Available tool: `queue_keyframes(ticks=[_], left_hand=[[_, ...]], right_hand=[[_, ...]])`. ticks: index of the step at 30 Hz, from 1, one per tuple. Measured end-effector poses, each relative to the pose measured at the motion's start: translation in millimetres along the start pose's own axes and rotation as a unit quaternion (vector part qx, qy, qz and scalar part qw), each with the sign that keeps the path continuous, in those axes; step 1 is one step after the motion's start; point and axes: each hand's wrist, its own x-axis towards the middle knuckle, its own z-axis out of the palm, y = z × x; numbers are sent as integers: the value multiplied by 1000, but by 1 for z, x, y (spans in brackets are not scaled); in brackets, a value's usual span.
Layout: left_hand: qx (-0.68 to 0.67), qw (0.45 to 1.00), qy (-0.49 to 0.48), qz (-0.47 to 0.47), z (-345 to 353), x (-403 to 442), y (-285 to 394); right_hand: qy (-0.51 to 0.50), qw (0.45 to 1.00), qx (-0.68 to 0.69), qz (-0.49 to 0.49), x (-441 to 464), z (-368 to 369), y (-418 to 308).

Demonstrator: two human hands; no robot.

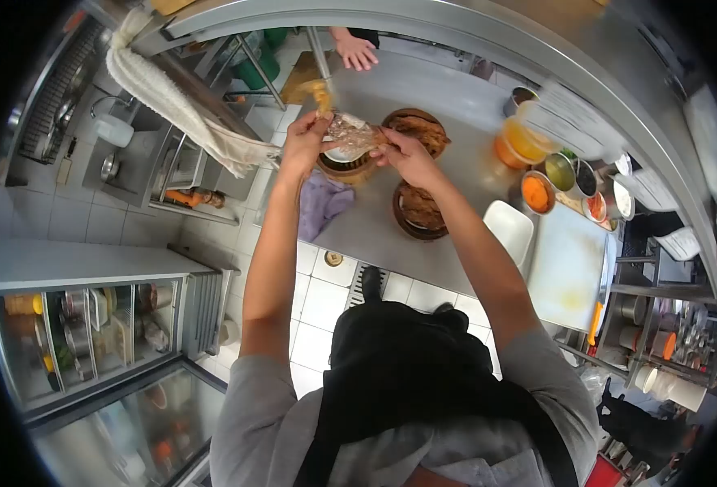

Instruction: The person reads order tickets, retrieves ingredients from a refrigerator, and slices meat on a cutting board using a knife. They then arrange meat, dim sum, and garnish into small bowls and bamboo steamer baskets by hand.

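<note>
A packet (349, 132) is pinched by left hand (302, 147) and right hand (408, 159) over a bowl (357, 174); it could be spilled if either grip were loosened.

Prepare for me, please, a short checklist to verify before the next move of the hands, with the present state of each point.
1. Left hand grips the crinkled packet: ok.
2. Right hand grips the packet's other side: ok.
3. Other person's hand is apart from the packet: ok, it is open at the far side of the counter.
4. Basket below the packet is fully visible: not ok, partly covered from view.
5. Orange handle is away from both hands: ok, at the edge of the white board.
6. Packet's contents: cannot tell.
</note>
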Motion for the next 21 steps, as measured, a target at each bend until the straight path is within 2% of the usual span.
queue_keyframes(ticks=[1,2,3,4,6,8,11,12,14,15,18,19,21], left_hand=[[-1,1000,0,-1,-25,17,-22],[170,978,-1,118,-55,39,-57],[333,914,-5,232,-75,53,-89],[342,913,21,221,-86,59,-108],[299,931,11,211,-90,57,-111],[250,948,-18,199,-91,52,-104],[240,958,-45,153,-88,59,-104],[237,958,-49,156,-83,61,-104],[310,915,-91,243,-76,62,-100],[310,914,-96,243,-77,63,-95],[316,914,-127,220,-81,73,-90],[276,937,-95,192,-82,76,-89],[234,956,-65,165,-85,86,-88]], right_hand=[[2,998,-67,13,14,5,6],[5,990,-135,26,29,11,12],[9,990,-138,30,38,14,25],[30,985,-169,26,45,15,40],[55,977,-206,23,56,13,43],[78,917,-362,-151,54,11,38],[69,929,-350,-99,48,14,34],[79,915,-371,-139,49,16,37],[59,911,-379,-149,55,18,38],[38,909,-383,-156,55,20,40],[5,921,-375,-105,64,10,42],[9,921,-375,-105,65,7,37],[16,964,-262,37,69,-2,26]])
